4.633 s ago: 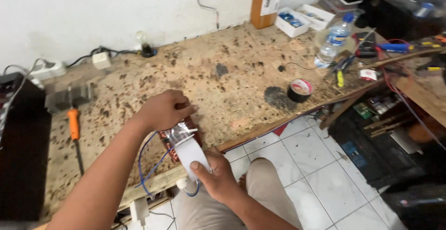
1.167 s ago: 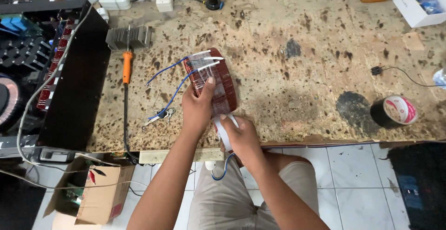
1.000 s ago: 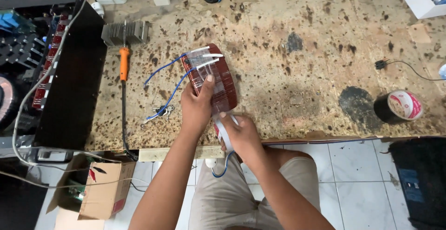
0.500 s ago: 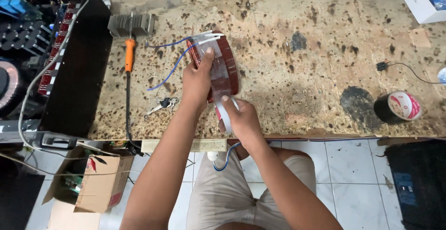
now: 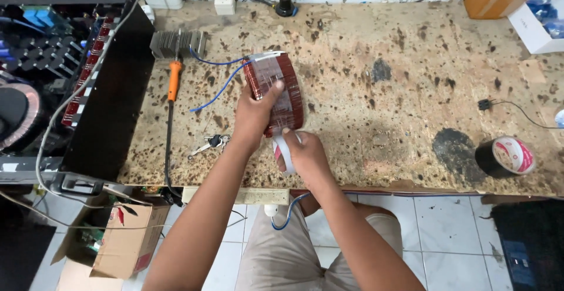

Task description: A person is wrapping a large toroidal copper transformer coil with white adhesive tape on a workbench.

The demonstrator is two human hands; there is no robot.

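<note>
Gripping red coil block (image 5: 276, 88), left hand (image 5: 254, 117), bench edge (image 5: 411, 188) near

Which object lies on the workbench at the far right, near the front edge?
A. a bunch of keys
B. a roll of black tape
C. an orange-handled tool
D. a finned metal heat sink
B: the roll of black tape lies at the right end of the workbench, near its front edge.

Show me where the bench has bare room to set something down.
Widest bare patch: between the red coil block and the black tape roll. Crowded on the left: heatsink, orange-handled tool, blue wires, keys, open amplifier chassis.
</note>
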